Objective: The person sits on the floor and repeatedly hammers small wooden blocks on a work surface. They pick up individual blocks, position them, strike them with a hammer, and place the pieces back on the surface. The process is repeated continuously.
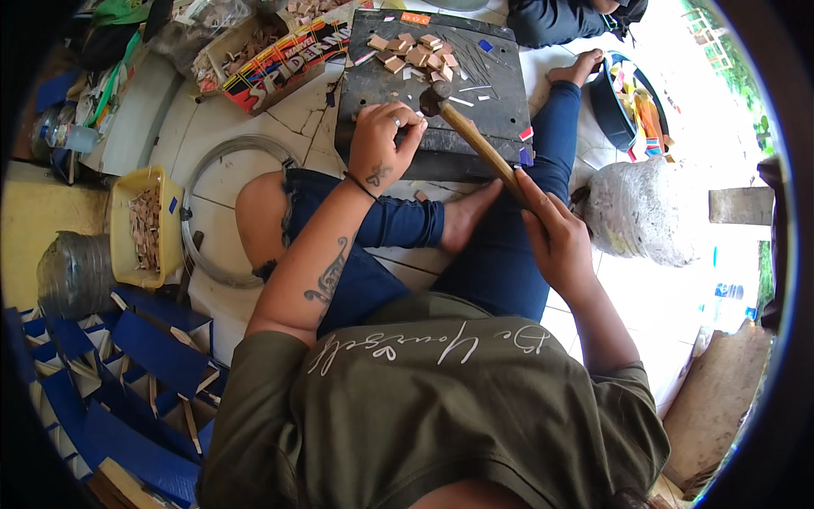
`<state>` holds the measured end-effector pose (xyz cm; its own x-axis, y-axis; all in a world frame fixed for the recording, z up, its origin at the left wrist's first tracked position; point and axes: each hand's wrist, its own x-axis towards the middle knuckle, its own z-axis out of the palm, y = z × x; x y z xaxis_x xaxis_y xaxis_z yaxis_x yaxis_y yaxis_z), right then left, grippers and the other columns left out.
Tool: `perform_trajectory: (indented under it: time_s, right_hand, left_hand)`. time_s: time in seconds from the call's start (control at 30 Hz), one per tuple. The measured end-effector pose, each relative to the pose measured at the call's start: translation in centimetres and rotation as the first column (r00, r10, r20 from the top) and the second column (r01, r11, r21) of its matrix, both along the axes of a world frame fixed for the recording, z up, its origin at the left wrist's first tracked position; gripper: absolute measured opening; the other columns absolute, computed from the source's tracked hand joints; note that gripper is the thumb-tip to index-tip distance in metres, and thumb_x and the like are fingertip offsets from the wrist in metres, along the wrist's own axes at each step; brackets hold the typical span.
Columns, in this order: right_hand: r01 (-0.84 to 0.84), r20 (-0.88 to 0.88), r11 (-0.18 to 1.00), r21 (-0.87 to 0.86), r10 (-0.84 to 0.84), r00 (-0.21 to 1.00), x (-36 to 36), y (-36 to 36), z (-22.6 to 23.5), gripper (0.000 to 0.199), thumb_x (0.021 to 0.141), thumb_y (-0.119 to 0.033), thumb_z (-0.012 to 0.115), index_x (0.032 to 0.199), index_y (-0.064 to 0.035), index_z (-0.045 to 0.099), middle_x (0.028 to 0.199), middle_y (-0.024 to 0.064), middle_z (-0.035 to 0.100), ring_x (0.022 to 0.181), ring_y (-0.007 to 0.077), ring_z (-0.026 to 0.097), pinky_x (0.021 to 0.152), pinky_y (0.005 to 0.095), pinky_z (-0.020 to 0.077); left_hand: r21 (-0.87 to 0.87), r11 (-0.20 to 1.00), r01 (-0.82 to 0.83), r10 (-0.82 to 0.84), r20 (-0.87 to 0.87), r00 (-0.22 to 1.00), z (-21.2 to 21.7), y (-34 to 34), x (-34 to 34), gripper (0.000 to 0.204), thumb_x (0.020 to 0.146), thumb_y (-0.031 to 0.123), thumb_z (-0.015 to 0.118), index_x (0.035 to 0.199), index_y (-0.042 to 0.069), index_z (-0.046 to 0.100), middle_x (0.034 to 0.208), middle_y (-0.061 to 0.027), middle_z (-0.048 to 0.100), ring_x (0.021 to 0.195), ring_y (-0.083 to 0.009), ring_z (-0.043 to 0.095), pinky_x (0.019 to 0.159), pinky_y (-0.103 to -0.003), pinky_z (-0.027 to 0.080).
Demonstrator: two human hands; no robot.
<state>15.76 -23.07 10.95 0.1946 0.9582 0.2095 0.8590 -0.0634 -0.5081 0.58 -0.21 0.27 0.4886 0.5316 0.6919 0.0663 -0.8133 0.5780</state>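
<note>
Dark board point(475, 93) holds one hammer point(462, 127) between two hands, left hand point(381, 140) and right hand point(551, 229).

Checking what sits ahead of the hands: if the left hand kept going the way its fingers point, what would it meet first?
Probably the hammer head, just right of the left hand; depth is unclear.

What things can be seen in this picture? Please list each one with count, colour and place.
hammer: one, wooden handle, dark head, over the board
work board: one, dark grey, on the floor ahead
small wooden squares: many, tan, at the board's far side
yellow tub: one, holding wood slips, left
wire coil: one, grey, on the floor left
blue pieces: many, piled at lower left
white plastic bag: one, right
dark basin: one, upper right
left hand: resting on the board, fingers pinched beside the hammer head
right hand: gripping the hammer handle
</note>
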Motion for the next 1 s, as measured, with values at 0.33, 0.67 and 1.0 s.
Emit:
perform_trajectory:
  time_s: [0.33,0.67,1.0]
  right_hand:
    - [0.046,-0.187,0.997,0.056,-0.034,0.982,0.5,0.2,-0.3,0.049,0.093,-0.001,0.054,0.142,-0.0085,0.048,0.120,0.0177,0.064,0.105,0.0296,0.066,0.089,0.0352,0.0496]
    - [0.169,-0.367,0.984,-0.046,-0.174,0.914,1.0,-0.7,-1.1,0.047,0.094,-0.002,0.054,0.141,-0.0059,0.049,0.124,0.0186,0.063,0.105,0.0259,0.065,0.091,0.0316,0.0472]
    - [0.068,-0.157,0.997,-0.038,-0.073,0.985,-1.0,0.2,-3.6,0.051,0.093,-0.004,0.054,0.142,-0.0176,0.049,0.099,0.0166,0.064,0.081,0.0344,0.066,0.071,0.0394,0.0522]
  left_hand:
    - [-0.003,1.000,-0.027,0.027,-0.010,1.000,-0.1,-0.1,-0.1,0.005,0.083,0.012,0.069,0.084,0.010,0.064,0.081,-0.0031,0.066,0.081,-0.0251,0.063,0.082,-0.038,0.043]
    - [0.204,0.977,-0.054,0.134,-0.401,0.906,2.4,-1.2,-1.4,0.013,0.083,0.011,0.063,0.094,0.006,0.067,0.096,-0.0068,0.065,0.093,-0.0243,0.061,0.085,-0.036,0.044]
    - [0.016,0.995,-0.102,0.099,-0.417,0.904,3.1,-1.1,-2.6,0.009,0.079,0.005,0.067,0.087,0.005,0.062,0.090,-0.0116,0.062,0.086,-0.0344,0.061,0.079,-0.043,0.048]
